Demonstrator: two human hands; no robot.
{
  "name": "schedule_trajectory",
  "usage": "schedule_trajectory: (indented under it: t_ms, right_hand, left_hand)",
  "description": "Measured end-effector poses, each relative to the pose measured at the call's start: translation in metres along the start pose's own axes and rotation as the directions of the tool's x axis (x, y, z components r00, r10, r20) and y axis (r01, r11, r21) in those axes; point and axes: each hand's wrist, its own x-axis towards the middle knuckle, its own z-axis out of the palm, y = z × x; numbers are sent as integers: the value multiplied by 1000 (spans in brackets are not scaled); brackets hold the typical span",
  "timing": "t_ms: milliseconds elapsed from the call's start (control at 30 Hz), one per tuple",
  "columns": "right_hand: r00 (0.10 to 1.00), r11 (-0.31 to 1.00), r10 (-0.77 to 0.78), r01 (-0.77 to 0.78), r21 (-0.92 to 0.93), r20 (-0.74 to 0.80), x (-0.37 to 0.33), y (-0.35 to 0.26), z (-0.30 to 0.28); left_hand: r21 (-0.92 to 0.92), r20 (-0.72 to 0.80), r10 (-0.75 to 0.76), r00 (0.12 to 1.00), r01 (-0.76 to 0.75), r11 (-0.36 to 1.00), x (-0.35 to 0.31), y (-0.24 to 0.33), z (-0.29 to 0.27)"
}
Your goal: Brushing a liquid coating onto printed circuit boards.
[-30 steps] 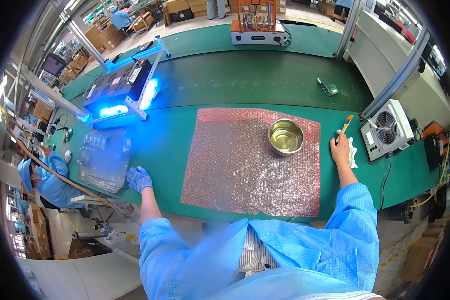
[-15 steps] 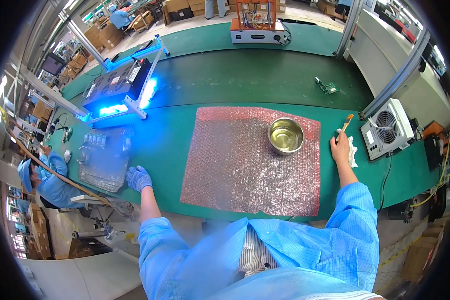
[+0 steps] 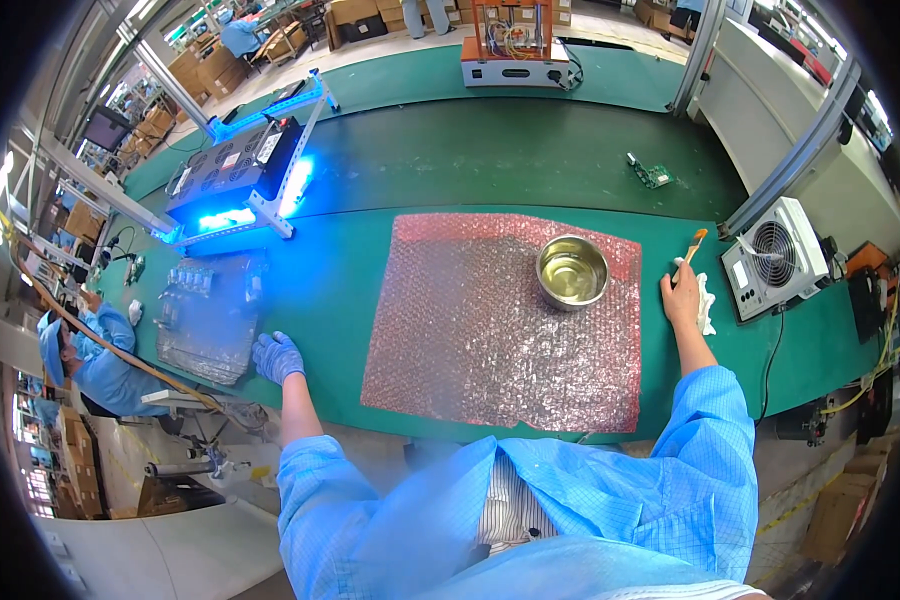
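My right hand [image 3: 681, 297], bare, grips a brush [image 3: 692, 252] with orange-brown bristles pointing up and away. It rests on the green table beside a crumpled white cloth [image 3: 706, 304]. My left hand [image 3: 277, 357], in a blue glove, lies on the table with its fingers stretched out, holding nothing. Just left of it is a bubble-wrap sheet [image 3: 202, 345] with several small clear-and-blue parts [image 3: 190, 280] at its far end. Between my hands lies a pink bubble-wrap mat [image 3: 470, 330]. A round metal bowl [image 3: 572, 272] with yellowish liquid stands on its far right part.
A black fan unit glowing blue [image 3: 235, 170] stands on a frame at the far left. A grey fan box [image 3: 775, 258] sits at the right. Beyond the table, a green circuit board [image 3: 650, 170] lies on a dark belt-like strip [image 3: 470, 160]. A co-worker [image 3: 105, 355] sits at the left.
The circuit board on the dark strip has shifted very slightly left. A person's legs in the background have moved. My hands, the brush and the bowl have stayed in place.
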Motion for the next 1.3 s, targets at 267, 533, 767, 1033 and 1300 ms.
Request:
schedule_trajectory:
  t_ms: [267, 533, 767, 1033, 1300]
  right_hand:
    - [999, 1000, 25, -25, 4, 24, 1, -5, -3]
    - [998, 999, 46, -45, -16, 48, 0, 3, 2]
    - [999, 1000, 26, -27, 16, 20, 1, -4, -4]
    - [1000, 1000, 16, -17, 16, 12, 1, -4, -2]
    - [1000, 1000, -2, 2, 8, -10, 0, -1, 0]
  left_hand:
    - [-19, -31, 8, 999, -9, 1000, -1, -2, 1]
    - [-14, -74, 24, 997, -25, 1000, 0, -3, 8]
    - [-14, -50, 24, 998, -25, 1000, -2, 0, 2]
    - [-10, -67, 15, 998, -16, 1000, -2, -1, 2]
    - [-11, -47, 5, 999, -6, 1000, 0, -2, 5]
